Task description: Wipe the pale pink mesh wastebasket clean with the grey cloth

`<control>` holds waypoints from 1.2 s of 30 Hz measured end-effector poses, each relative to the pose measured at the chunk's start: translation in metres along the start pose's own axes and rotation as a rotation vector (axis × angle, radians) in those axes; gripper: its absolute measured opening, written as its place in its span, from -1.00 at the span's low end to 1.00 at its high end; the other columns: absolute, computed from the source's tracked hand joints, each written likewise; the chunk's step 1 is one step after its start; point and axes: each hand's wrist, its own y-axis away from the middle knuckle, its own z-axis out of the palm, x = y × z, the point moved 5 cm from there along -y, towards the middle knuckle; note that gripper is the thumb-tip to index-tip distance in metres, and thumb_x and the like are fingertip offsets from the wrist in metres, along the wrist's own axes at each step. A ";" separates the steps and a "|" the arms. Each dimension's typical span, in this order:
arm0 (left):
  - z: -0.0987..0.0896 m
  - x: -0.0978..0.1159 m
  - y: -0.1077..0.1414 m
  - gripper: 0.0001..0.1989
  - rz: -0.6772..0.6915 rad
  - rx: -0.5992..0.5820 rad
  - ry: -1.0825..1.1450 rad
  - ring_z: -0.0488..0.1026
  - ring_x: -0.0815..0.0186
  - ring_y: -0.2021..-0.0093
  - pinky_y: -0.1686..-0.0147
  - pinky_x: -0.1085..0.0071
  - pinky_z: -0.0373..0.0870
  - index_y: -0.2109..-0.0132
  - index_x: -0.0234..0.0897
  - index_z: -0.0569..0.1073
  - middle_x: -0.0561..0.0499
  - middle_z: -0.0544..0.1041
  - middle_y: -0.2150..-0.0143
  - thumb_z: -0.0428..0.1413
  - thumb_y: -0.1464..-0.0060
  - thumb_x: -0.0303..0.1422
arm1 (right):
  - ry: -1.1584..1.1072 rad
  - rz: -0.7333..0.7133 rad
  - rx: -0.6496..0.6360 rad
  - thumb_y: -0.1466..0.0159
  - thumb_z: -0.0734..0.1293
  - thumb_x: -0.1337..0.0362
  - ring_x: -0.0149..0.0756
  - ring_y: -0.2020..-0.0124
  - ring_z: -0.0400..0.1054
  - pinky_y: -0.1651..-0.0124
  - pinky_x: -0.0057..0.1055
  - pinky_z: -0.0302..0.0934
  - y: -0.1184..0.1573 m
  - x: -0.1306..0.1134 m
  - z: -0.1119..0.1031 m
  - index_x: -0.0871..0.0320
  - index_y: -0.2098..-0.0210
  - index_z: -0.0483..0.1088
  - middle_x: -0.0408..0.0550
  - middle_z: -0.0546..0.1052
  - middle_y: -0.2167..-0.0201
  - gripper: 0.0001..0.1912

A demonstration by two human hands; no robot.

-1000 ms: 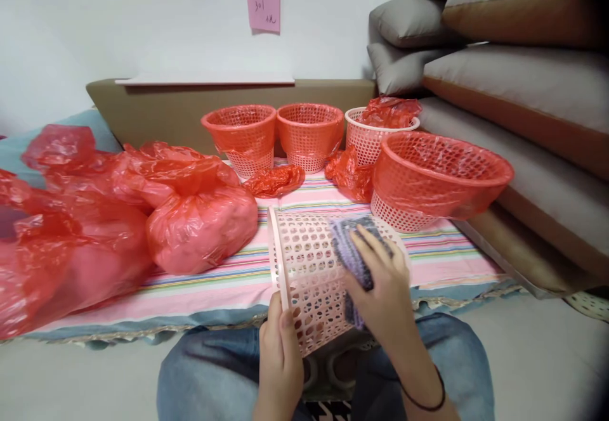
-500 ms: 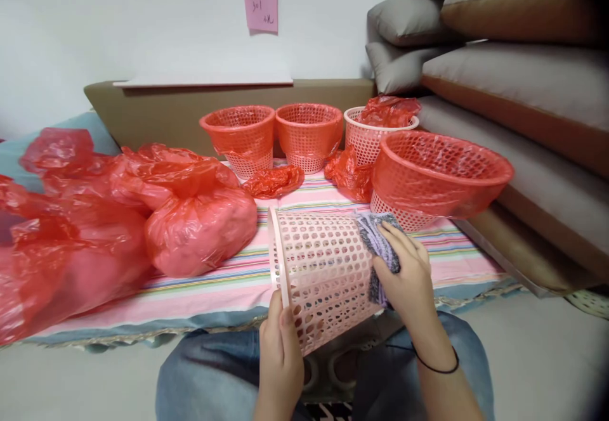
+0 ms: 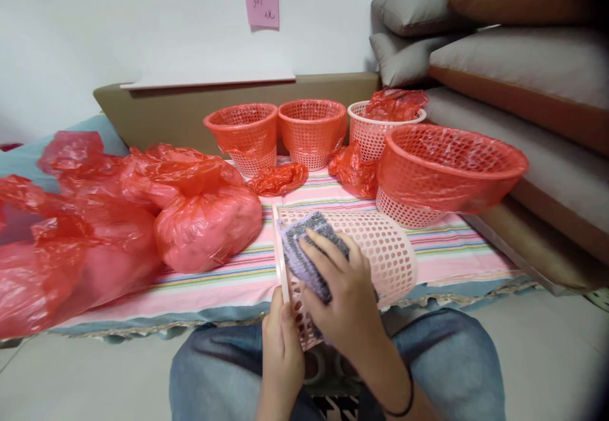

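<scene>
A pale pink perforated plastic basket [image 3: 385,253] lies on its side over my knees, its rim to the left and its base to the right. My left hand [image 3: 282,338] is closed round the near part of the rim. A grey and purple cloth [image 3: 309,253] lies on the basket's side close to the rim. My right hand [image 3: 340,288] presses this cloth against the basket, fingers curved over it. Part of the basket's lower side is hidden behind my right hand and forearm.
Red-bagged baskets [image 3: 242,123] stand at the back, with another lined basket [image 3: 428,167] at right. Full red bags [image 3: 207,224] sit at left on the striped cloth cover [image 3: 228,281]. Loose red bags [image 3: 278,180] lie between. Grey cushions [image 3: 518,66] are stacked at right.
My right hand has slid the cloth leftward along the basket, from near its base to near its rim. My left hand keeps its hold on the rim.
</scene>
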 end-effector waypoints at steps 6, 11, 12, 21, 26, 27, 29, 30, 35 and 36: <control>0.009 -0.008 0.012 -0.40 -0.200 -0.043 0.180 0.54 0.23 0.47 0.51 0.39 0.51 -0.06 -0.30 0.42 -0.06 0.55 0.37 -0.09 -0.24 0.14 | 0.115 0.322 0.157 -0.21 0.22 0.18 0.05 -0.18 0.27 -0.28 0.09 0.09 0.009 0.127 -0.028 0.14 -0.13 0.45 -0.02 0.47 -0.19 -0.48; 0.008 -0.006 0.014 -0.36 -0.197 0.022 0.166 0.59 0.17 0.33 0.36 0.35 0.58 -0.08 -0.30 0.44 -0.17 0.61 0.18 -0.06 -0.21 0.16 | 0.166 0.447 0.216 -0.20 0.21 0.13 0.06 -0.18 0.28 -0.25 0.11 0.12 0.019 0.159 -0.040 0.17 -0.13 0.45 0.06 0.46 -0.20 -0.45; 0.008 -0.005 0.014 -0.37 -0.206 0.042 0.168 0.59 0.19 0.34 0.37 0.35 0.58 -0.07 -0.29 0.45 -0.16 0.62 0.18 -0.07 -0.21 0.16 | 0.195 0.466 0.208 -0.21 0.21 0.13 0.10 -0.19 0.26 -0.24 0.16 0.12 0.019 0.151 -0.038 0.14 -0.14 0.44 0.02 0.45 -0.22 -0.46; -0.001 -0.010 0.004 -0.43 -0.053 0.002 0.090 0.59 0.13 0.16 0.20 0.31 0.55 -0.08 -0.31 0.47 -0.17 0.62 0.13 -0.07 -0.27 0.07 | 0.044 0.110 0.022 -0.22 0.26 0.29 0.14 -0.24 0.11 -0.25 0.16 0.08 0.001 0.004 -0.002 0.07 -0.20 0.38 -0.17 0.37 -0.28 -0.46; -0.002 -0.006 0.004 -0.40 -0.056 0.038 0.046 0.59 0.08 0.11 0.18 0.28 0.56 -0.08 -0.31 0.48 -0.18 0.63 0.13 -0.06 -0.24 0.10 | -0.039 0.057 -0.004 -0.20 0.28 0.29 0.06 -0.24 0.12 -0.27 0.07 0.08 0.001 0.001 0.000 0.03 -0.20 0.37 -0.21 0.37 -0.28 -0.45; 0.000 -0.005 0.006 -0.40 -0.081 0.038 0.066 0.60 0.09 0.17 0.24 0.28 0.57 -0.07 -0.31 0.48 -0.17 0.63 0.17 -0.06 -0.24 0.10 | -0.031 0.087 0.000 -0.20 0.28 0.28 0.05 -0.23 0.14 -0.27 0.07 0.08 0.000 0.013 -0.002 0.04 -0.19 0.38 -0.19 0.38 -0.27 -0.45; 0.005 -0.001 0.009 -0.39 -0.128 0.055 0.118 0.60 0.11 0.26 0.33 0.31 0.57 -0.05 -0.31 0.48 -0.16 0.63 0.24 -0.07 -0.23 0.12 | 0.013 0.184 0.034 -0.20 0.27 0.27 0.05 -0.22 0.16 -0.27 0.08 0.08 0.000 0.046 -0.010 0.05 -0.19 0.39 -0.15 0.41 -0.25 -0.45; 0.007 0.000 0.011 -0.40 -0.144 0.067 0.143 0.60 0.13 0.29 0.36 0.32 0.57 -0.05 -0.31 0.48 -0.15 0.63 0.25 -0.07 -0.23 0.12 | 0.038 0.248 0.073 -0.20 0.27 0.26 0.05 -0.22 0.17 -0.28 0.09 0.07 0.000 0.065 -0.015 0.05 -0.18 0.40 -0.12 0.42 -0.24 -0.47; 0.010 -0.004 0.015 -0.40 -0.210 0.047 0.203 0.59 0.18 0.36 0.41 0.35 0.56 -0.02 -0.29 0.48 -0.15 0.63 0.21 -0.05 -0.22 0.14 | 0.111 0.428 0.142 -0.22 0.24 0.17 0.03 -0.19 0.22 -0.27 0.07 0.06 0.006 0.138 -0.032 0.10 -0.16 0.43 -0.05 0.43 -0.23 -0.48; 0.008 -0.006 0.014 -0.39 -0.214 0.041 0.190 0.59 0.17 0.34 0.41 0.36 0.56 -0.02 -0.29 0.48 -0.16 0.63 0.20 -0.06 -0.21 0.15 | 0.127 0.450 0.150 -0.22 0.23 0.17 0.04 -0.19 0.22 -0.26 0.08 0.06 0.006 0.144 -0.033 0.11 -0.15 0.43 -0.04 0.43 -0.24 -0.48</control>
